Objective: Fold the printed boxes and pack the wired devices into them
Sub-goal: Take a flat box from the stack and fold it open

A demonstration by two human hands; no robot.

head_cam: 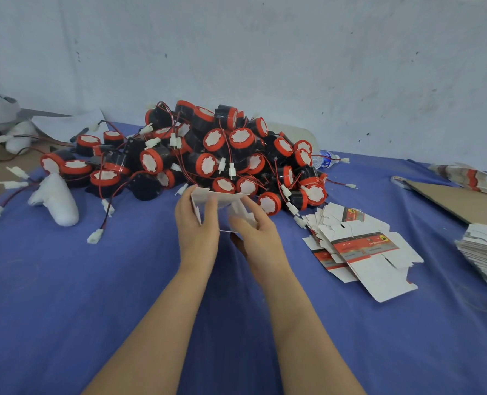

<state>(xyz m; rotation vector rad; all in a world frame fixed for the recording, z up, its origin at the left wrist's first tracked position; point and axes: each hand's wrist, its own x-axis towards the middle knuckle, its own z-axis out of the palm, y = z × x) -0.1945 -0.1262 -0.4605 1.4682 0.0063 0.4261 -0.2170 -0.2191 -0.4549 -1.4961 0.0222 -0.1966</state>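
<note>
Half-folded box [221, 198] sits raised just before the wired devices pile [222, 155] — left hand [197, 226] clasps its left wall as a brace, right hand [255, 233] pinches a flap, likely for tucking — flat blanks [363, 248] lie near, within right-hand reach.

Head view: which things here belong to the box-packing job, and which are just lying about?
Job: half-folded box in left hand and right hand; pile of wired devices; flat printed boxes; stacked box blanks.
Lying about: water bottle; white foam wads; cardboard sheet.
</note>
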